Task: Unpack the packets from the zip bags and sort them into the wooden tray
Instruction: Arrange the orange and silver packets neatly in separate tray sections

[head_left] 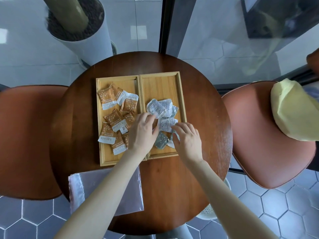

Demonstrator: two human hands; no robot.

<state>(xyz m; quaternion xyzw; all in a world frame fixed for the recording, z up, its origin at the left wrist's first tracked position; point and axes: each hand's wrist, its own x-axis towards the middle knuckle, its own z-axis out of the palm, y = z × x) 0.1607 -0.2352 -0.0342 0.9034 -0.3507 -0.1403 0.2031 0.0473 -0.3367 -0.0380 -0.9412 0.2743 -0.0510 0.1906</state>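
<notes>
Grey-and-white foil packets [161, 109] lay loosely piled in the right-hand pale wooden tray [181, 100], directly under both hands. The left hand [142, 133] pinched one packet's edge with curled fingers; the right hand [187, 140] rested spread, fingertips on another. Left of the hands, orange packets [114, 121] filled the second wooden tray [101, 152]. Nearer the person, under the left forearm, a flat clear zip bag [127, 195] lay on the round brown table [198, 118].
</notes>
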